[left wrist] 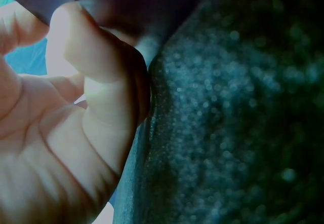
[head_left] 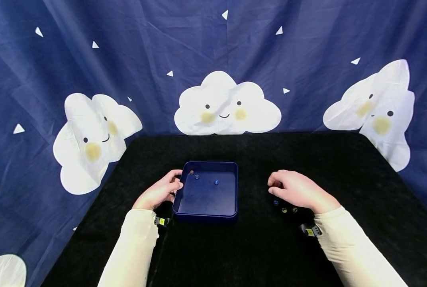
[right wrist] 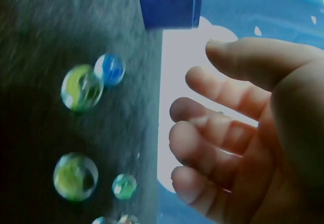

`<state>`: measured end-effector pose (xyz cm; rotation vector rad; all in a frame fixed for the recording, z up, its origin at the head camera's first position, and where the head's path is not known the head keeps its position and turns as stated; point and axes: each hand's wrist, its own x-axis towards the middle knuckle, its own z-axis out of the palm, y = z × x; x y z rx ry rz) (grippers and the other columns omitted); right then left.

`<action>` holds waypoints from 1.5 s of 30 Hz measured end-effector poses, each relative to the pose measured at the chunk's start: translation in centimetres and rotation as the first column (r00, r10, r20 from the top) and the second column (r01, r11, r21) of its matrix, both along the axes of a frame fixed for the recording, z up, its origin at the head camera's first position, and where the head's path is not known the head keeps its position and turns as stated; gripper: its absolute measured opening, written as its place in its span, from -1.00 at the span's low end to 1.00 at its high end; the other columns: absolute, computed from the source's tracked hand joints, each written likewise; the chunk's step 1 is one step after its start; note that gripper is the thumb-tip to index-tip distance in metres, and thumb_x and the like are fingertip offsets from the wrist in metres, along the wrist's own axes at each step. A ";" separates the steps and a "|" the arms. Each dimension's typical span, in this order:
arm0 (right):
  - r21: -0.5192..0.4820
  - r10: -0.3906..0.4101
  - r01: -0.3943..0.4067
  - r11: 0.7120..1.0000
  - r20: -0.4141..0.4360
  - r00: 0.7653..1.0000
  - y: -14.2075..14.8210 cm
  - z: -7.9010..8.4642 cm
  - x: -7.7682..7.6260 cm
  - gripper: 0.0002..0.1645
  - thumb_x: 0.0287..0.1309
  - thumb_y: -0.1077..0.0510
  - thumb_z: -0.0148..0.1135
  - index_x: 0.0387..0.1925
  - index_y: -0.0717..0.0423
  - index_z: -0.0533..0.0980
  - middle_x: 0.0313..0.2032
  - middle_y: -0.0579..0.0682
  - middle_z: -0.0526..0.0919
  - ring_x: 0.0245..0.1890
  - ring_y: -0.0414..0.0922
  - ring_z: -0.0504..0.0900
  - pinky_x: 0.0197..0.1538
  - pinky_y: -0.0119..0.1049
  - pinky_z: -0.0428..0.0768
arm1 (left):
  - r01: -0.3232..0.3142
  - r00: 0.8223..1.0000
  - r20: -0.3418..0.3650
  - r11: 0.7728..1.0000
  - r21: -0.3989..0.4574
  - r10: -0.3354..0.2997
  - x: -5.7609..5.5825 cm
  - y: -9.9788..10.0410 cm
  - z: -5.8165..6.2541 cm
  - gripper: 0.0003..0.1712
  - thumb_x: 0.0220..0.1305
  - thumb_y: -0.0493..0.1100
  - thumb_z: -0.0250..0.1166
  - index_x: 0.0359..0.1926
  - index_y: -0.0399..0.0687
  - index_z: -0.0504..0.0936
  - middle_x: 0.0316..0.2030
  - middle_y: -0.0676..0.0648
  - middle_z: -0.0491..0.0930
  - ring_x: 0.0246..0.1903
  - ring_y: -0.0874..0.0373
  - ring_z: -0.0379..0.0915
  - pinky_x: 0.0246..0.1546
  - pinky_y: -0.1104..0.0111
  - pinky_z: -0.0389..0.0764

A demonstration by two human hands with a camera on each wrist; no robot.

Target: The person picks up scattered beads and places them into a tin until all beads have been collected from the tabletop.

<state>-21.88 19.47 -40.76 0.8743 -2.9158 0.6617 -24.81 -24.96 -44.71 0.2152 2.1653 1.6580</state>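
In the head view, a square dark-blue tray (head_left: 210,201) has an orange marble (head_left: 192,172), a clear marble (head_left: 197,176) and a blue marble (head_left: 216,182) inside. My left hand (head_left: 158,193) grips the tray's left wall, its thumb by the rim; the left wrist view shows the fingers close against the tray's side. To the right of the tray, my right hand (head_left: 299,189) hovers over the cloth with loosely bent fingers and nothing in them. Near it lie a blue marble (head_left: 276,203) and yellow-green marbles (head_left: 284,210). A small green marble (right wrist: 124,186) shows in the right wrist view.
Black cloth (head_left: 249,251) covers the table. A navy curtain (head_left: 145,40) with white clouds and triangles hangs behind and at both sides. More marbles (right wrist: 129,219) are cut off at the bottom of the right wrist view.
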 end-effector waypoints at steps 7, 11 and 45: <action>-0.003 0.004 -0.004 1.000 0.147 0.989 1.5 -0.9 0.0 -0.81 0.21 0.06 0.35 -0.15 -0.03 0.61 -0.40 -0.23 0.50 -0.37 -0.25 0.48 -0.19 -0.20 0.48 | 0.006 1.000 0.003 1.000 -0.003 -0.006 -0.2 -0.1 -0.3 -0.34 0.44 -0.24 0.14 0.47 -0.18 0.15 -0.10 -0.25 0.37 -0.27 -0.04 0.54 -0.34 0.17 0.66; -0.007 0.021 -0.020 1.000 0.202 0.979 1.3 -1.4 -0.2 -0.77 0.21 0.04 0.34 -0.11 -0.04 0.60 -0.40 -0.23 0.51 -0.37 -0.25 0.48 -0.19 -0.22 0.48 | -0.002 1.000 0.008 1.000 -0.010 0.002 -0.1 -0.1 -0.2 -0.36 0.45 -0.24 0.13 0.47 -0.15 0.16 -0.10 -0.25 0.36 -0.27 -0.04 0.53 -0.34 0.17 0.65; 0.045 0.054 -0.061 0.997 0.149 0.987 -1.1 -3.0 0.4 -0.71 0.18 -0.07 0.41 -0.09 -0.14 0.59 -0.34 -0.20 0.47 -0.36 -0.26 0.44 -0.23 -0.24 0.47 | 0.002 1.000 0.000 1.000 -0.007 -0.002 -0.3 -0.1 -0.4 -0.38 0.46 -0.26 0.09 0.46 -0.19 0.15 -0.06 -0.27 0.36 -0.28 0.00 0.53 -0.34 0.19 0.65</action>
